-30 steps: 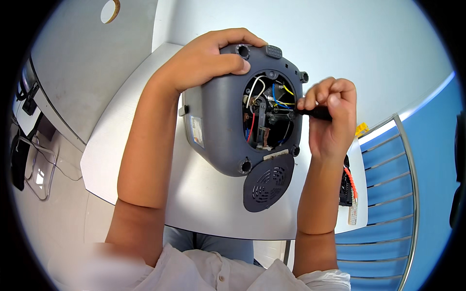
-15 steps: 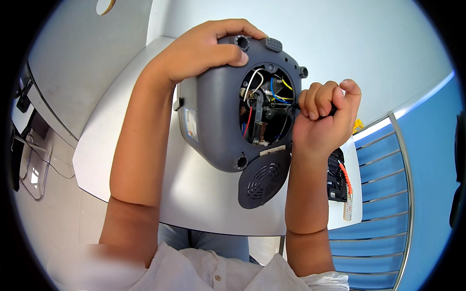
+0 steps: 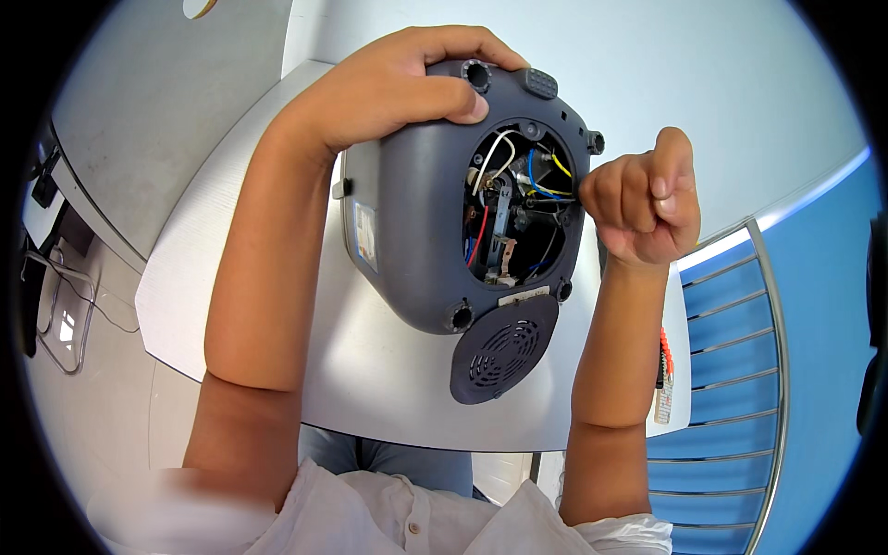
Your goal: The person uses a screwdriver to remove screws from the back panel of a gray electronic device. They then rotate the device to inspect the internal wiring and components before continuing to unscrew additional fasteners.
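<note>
Worktop (image 3: 388, 398), white: curved left edge well apart from the appliance; a broad strip shows along the near edge. Left hand (image 3: 398, 79): grasping the appliance's upper corner, thumb below a round foot (image 3: 476, 76), as half a second ago. Grey appliance (image 3: 416, 222): tipped over the worktop, opening (image 3: 529, 245) exposing coloured wires (image 3: 479, 237). Vented cover (image 3: 490, 365): at the opening's lower rim, a gap between it and the right forearm (image 3: 620, 361). Right hand (image 3: 643, 194): clenched beside the opening's right rim; the black handle, earlier visible, now hidden. Orange-red item (image 3: 667, 353): near the worktop's right edge. Metal railing (image 3: 782, 333): beyond.
</note>
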Tool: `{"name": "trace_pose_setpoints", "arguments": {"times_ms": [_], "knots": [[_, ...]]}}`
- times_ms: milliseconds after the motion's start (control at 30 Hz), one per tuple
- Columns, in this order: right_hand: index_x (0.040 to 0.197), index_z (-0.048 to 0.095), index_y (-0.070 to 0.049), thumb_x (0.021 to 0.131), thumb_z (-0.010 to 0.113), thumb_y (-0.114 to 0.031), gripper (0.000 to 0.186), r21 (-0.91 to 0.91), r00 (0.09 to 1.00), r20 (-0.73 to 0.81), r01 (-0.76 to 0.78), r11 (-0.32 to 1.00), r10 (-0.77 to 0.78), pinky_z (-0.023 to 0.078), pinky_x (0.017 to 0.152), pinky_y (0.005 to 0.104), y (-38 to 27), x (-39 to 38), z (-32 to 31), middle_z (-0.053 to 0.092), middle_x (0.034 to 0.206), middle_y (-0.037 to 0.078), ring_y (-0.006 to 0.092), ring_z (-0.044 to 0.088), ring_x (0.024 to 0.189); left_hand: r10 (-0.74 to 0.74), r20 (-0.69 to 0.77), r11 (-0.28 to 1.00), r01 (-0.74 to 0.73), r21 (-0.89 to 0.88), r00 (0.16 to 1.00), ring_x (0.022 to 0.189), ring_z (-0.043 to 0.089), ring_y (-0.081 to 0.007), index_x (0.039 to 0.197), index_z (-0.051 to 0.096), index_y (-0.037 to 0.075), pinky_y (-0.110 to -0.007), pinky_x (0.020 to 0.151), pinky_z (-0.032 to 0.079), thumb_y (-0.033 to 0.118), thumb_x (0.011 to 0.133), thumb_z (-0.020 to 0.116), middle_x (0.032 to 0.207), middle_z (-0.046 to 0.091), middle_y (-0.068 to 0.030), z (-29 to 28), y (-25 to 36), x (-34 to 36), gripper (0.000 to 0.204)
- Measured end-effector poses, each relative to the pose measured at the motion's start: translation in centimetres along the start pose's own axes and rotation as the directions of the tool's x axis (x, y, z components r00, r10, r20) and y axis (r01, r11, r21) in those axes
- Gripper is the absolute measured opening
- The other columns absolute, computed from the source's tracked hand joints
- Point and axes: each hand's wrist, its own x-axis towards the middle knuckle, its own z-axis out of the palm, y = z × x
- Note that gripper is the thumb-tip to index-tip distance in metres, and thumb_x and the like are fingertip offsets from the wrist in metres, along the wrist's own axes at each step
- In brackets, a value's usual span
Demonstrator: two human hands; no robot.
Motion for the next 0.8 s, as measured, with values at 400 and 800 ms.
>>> {"name": "trace_pose_setpoints", "arguments": {"times_ms": [400, 800], "knots": [[0.094, 0.047, -0.004, 0.088, 0.059, -0.013, 0.016, -0.516, 0.515, -0.745, -0.043, 0.855, -0.424, 0.049, 0.075, 0.0350, 1.6, -1.9, 5.0, 0.051, 0.086, 0.009, 0.0165, 0.054, 0.076, 0.007, -0.003, 1.000, -0.007, -0.030, 1.000, 0.099, 0.059, -0.0179, 0.116, 0.061, 0.004, -0.029, 0.090, 0.045, 0.024, 0.069, 0.059, 0.106, 0.063, -0.0091, 0.3, 0.4, 0.1, 0.051], [0.101, 0.046, -0.004, 0.097, 0.040, -0.012, 0.010, -0.482, 0.487, -0.731, 0.125, 0.867, -0.477, 0.038, 0.055, 0.0303, 2.8, -0.4, 7.3, 0.045, 0.067, 0.003, 0.0114, 0.039, 0.060, 0.016, -0.009, 1.000, -0.016, 0.016, 1.000, 0.100, 0.058, -0.0172, 0.116, 0.060, 0.002, -0.028, 0.092, 0.044, 0.022, 0.070, 0.058, 0.107, 0.063, -0.0086, 0.4, 0.4, 0.0, 0.051]]}}
